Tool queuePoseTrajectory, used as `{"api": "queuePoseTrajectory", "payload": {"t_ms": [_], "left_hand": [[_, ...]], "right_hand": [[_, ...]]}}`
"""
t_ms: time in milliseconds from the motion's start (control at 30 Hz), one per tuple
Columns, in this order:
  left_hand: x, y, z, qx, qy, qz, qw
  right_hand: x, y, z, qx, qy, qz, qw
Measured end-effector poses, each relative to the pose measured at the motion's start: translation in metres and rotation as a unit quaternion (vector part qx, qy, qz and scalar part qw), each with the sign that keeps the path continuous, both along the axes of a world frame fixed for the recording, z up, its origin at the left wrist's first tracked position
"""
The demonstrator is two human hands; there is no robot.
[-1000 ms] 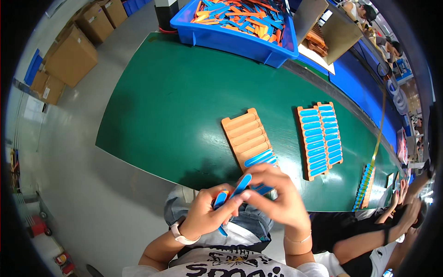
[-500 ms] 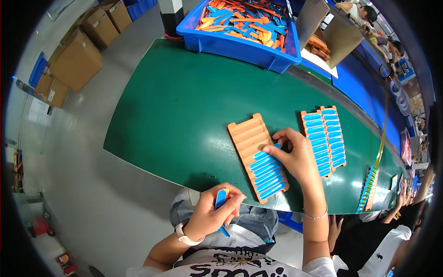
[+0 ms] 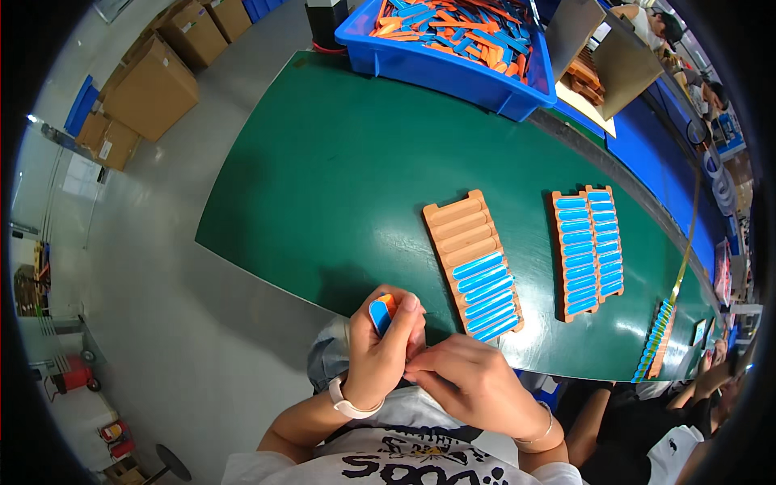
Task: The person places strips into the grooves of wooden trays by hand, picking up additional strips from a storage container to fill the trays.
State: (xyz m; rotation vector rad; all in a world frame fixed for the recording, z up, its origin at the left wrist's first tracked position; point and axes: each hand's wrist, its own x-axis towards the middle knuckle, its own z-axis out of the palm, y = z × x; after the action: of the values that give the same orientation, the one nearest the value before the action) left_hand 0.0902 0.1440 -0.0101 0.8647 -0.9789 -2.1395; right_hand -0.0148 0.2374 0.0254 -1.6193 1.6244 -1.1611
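Note:
My left hand (image 3: pixel 381 347), above the table's near edge, is closed around a small bunch of flat, round-ended blue and orange strips (image 3: pixel 379 315). My right hand (image 3: pixel 477 380) has come up against it, its thumb and forefinger pinched together at the lower side of the left fist. Whatever lies between those fingertips is hidden. Just beyond my hands a grooved wooden tray (image 3: pixel 461 225) lies at a slant on the green table. Blue strips (image 3: pixel 487 297) fill its nearer grooves, while the farther grooves show bare wood.
Two wooden trays full of blue strips (image 3: pixel 578 250) lie side by side to the right. Farther right is another filled tray (image 3: pixel 659 343), close to a co-worker's arms. A blue bin (image 3: pixel 453 81) of loose orange and blue strips stands at the table's far edge. Cardboard boxes (image 3: pixel 153 89) line the left.
My right hand has left the tray and moved down and left to meet my left hand. A blue strip it was touching now lies in its groove. The whole view has shifted slightly.

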Motion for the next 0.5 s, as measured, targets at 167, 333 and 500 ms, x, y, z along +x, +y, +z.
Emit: {"api": "queuePoseTrajectory", "payload": {"t_ms": [167, 333, 500], "left_hand": [[-0.004, 0.006, 0.007, 0.104, 0.011, 0.067, 0.992], [0.001, -0.013, 0.000, 0.273, 0.069, 0.022, 0.959], [0.013, -0.015, -0.001, 0.270, 0.116, -0.021, 0.956]], "right_hand": [[0.018, 0.006, 0.010, 0.111, 0.028, -0.020, 0.993], [-0.011, 0.008, 0.027, 0.185, -0.179, 0.038, 0.966], [-0.063, -0.009, -0.009, 0.081, -0.073, -0.274, 0.956]]}}
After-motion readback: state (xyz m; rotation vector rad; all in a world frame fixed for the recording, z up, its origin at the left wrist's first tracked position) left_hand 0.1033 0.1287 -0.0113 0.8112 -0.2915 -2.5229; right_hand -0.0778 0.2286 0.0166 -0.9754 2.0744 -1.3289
